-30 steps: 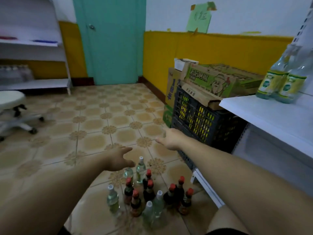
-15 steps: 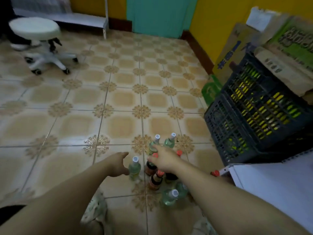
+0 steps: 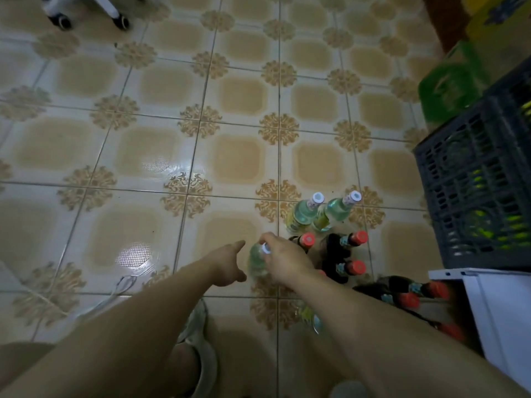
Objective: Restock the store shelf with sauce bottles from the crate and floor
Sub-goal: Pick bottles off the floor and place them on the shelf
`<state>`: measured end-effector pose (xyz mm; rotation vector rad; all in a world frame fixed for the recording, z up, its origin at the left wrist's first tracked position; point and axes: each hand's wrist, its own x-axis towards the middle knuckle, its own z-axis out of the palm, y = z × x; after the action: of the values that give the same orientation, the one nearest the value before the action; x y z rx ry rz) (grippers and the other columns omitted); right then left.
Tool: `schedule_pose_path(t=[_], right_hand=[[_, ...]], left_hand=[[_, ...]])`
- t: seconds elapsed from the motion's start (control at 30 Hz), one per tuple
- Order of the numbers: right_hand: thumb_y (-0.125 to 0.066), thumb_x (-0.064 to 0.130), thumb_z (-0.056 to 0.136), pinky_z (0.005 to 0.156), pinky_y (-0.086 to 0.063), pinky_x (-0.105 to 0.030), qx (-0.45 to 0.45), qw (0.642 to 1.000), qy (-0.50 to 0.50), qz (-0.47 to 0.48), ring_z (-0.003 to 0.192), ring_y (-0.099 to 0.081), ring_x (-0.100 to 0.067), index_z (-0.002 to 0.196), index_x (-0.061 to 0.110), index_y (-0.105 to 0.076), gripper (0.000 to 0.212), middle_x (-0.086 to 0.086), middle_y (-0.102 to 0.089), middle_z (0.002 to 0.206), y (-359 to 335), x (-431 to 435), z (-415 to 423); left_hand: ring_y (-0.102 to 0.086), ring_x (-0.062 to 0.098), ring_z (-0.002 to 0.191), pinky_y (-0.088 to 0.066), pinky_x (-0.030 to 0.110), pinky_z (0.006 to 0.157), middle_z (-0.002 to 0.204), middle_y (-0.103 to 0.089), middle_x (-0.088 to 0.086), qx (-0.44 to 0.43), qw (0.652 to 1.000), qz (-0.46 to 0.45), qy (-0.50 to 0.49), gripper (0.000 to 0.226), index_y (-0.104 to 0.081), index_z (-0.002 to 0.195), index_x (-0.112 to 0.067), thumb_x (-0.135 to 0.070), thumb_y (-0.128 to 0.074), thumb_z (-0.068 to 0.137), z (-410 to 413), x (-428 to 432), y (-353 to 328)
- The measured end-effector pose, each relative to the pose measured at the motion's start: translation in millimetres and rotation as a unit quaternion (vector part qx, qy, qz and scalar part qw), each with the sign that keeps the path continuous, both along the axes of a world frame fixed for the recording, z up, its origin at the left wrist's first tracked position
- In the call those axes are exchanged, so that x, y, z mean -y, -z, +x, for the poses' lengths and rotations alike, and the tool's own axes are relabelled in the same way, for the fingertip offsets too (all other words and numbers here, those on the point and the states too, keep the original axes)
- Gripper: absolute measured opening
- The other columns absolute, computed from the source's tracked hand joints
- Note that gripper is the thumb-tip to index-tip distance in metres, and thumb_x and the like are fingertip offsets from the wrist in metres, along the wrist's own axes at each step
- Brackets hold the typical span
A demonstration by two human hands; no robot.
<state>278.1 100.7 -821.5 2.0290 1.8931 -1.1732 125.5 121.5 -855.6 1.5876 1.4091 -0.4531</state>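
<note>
The clear greenish glass bottle with a white cap (image 3: pixel 258 264) stands on the floor at the left edge of the cluster, out from the crate's near corner. The right hand (image 3: pixel 284 261) arches over it, fingers curled round the neck just under the cap. The left hand (image 3: pixel 227 262) is just beside the bottle's other flank, fingers straight and loose, holding nothing.

The risk I see is crowding. The dark red-capped sauce bottles (image 3: pixel 344 254) stand right behind the right wrist, and a careless lift or swing of the forearm could knock one into its neighbours; on hard tile, glass would likely break. A neck-only hold on smooth glass could also slip unless the left hand supports the body.

Two more clear white-capped bottles (image 3: pixel 321 212) stand at the far edge of the cluster, and further dark bottles (image 3: pixel 413 290) lie near the white shelf base (image 3: pixel 502 311). The glossy beige patterned tile floor (image 3: pixel 143 168) shows glare patches. The dark grey slatted plastic crate (image 3: pixel 474 196) sits at the right, a green cardboard box (image 3: pixel 451 90) beyond it.
</note>
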Motion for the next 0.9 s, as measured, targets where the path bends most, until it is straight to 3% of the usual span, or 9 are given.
schedule_pose_path(t=[0.2, 0.33, 0.43, 0.53, 0.63, 0.7, 0.77, 0.9], right_hand=[[-0.037, 0.027, 0.104, 0.092, -0.038, -0.035, -0.059, 0.988, 0.068, 0.123, 0.124, -0.045, -0.028, 0.137, 0.019, -0.041, 0.035, -0.004, -0.044, 0.140, -52.9, 13.2, 7.8], [-0.035, 0.025, 0.103, 0.091, -0.034, -0.026, -0.109, 0.952, 0.103, 0.268, 0.122, -0.045, -0.023, 0.138, 0.011, -0.043, 0.039, -0.008, -0.048, 0.134, -126.0, 25.3, 13.3], [-0.039, 0.020, 0.103, 0.086, -0.031, -0.019, -0.154, 0.897, 0.159, 0.383, 0.114, -0.050, -0.019, 0.134, 0.009, -0.049, 0.034, -0.008, -0.054, 0.128, -195.5, 35.8, 17.1], [-0.039, 0.022, 0.102, 0.084, -0.036, -0.018, -0.191, 0.834, 0.180, 0.486, 0.099, -0.050, -0.002, 0.132, 0.012, -0.052, 0.034, 0.000, -0.057, 0.118, -267.5, 50.6, 17.2], [-0.043, 0.021, 0.102, 0.070, -0.038, -0.008, -0.254, 0.752, 0.209, 0.571, 0.077, -0.053, 0.010, 0.125, 0.014, -0.052, 0.025, 0.012, -0.056, 0.092, -340.4, 68.8, 19.5], [-0.048, 0.027, 0.101, 0.065, -0.041, -0.010, -0.289, 0.712, 0.240, 0.594, 0.072, -0.055, 0.007, 0.126, 0.019, -0.046, 0.027, 0.012, -0.055, 0.085, -386.1, 81.2, 23.4], [-0.052, 0.036, 0.098, 0.064, -0.044, -0.015, -0.302, 0.709, 0.253, 0.585, 0.071, -0.056, -0.002, 0.136, 0.022, -0.040, 0.042, 0.007, -0.057, 0.086, -421.9, 94.4, 29.5], [-0.056, 0.055, 0.089, 0.086, -0.052, -0.035, -0.294, 0.776, 0.211, 0.517, 0.093, -0.063, -0.008, 0.140, 0.036, -0.036, 0.059, 0.014, -0.060, 0.100, -460.1, 138.6, 45.8]], left_hand=[[-0.028, 0.024, 0.142, -0.029, 0.033, 0.112, 0.159, -0.020, 0.002, 0.041, 0.999, 0.012, 0.030, 0.102, -0.005, 0.153, -0.023, -0.023, -0.075, 0.080, -4.3, -4.4, -29.9], [-0.044, 0.020, 0.124, -0.037, 0.028, 0.100, 0.145, -0.039, -0.005, 0.145, 0.988, 0.047, 0.031, 0.113, -0.001, 0.151, -0.035, -0.015, -0.079, 0.073, 1.5, 4.5, -96.2], [-0.042, 0.010, 0.114, -0.036, 0.017, 0.088, 0.134, -0.044, -0.007, 0.227, 0.969, 0.095, 0.021, 0.110, -0.005, 0.150, -0.036, -0.008, -0.078, 0.073, 1.1, 18.1, -163.1], [-0.054, 0.007, 0.107, -0.040, 0.003, 0.076, 0.115, -0.053, -0.016, 0.305, 0.940, 0.154, 0.000, 0.097, -0.021, 0.146, -0.031, 0.002, -0.075, 0.072, 3.2, 37.7, -231.9], [-0.062, 0.015, 0.104, -0.054, 0.018, 0.078, 0.115, -0.059, -0.001, 0.405, 0.897, 0.171, -0.046, 0.093, -0.030, 0.141, -0.034, 0.011, -0.071, 0.070, 11.0, 66.2, -296.2], [-0.065, 0.019, 0.099, -0.057, 0.025, 0.074, 0.118, -0.057, 0.009, 0.473, 0.859, 0.181, -0.072, 0.090, -0.032, 0.131, -0.043, 0.015, -0.067, 0.073, 18.8, 89.5, -337.8], [-0.067, 0.020, 0.093, -0.057, 0.026, 0.070, 0.116, -0.059, 0.012, 0.531, 0.823, 0.184, -0.083, 0.083, -0.037, 0.119, -0.048, 0.016, -0.066, 0.074, 27.9, 112.5, -373.9], [-0.070, 0.025, 0.088, -0.058, 0.036, 0.069, 0.107, -0.067, 0.016, 0.600, 0.777, 0.164, -0.095, 0.071, -0.045, 0.114, -0.044, 0.010, -0.068, 0.075, 47.0, 149.5, -426.0]])
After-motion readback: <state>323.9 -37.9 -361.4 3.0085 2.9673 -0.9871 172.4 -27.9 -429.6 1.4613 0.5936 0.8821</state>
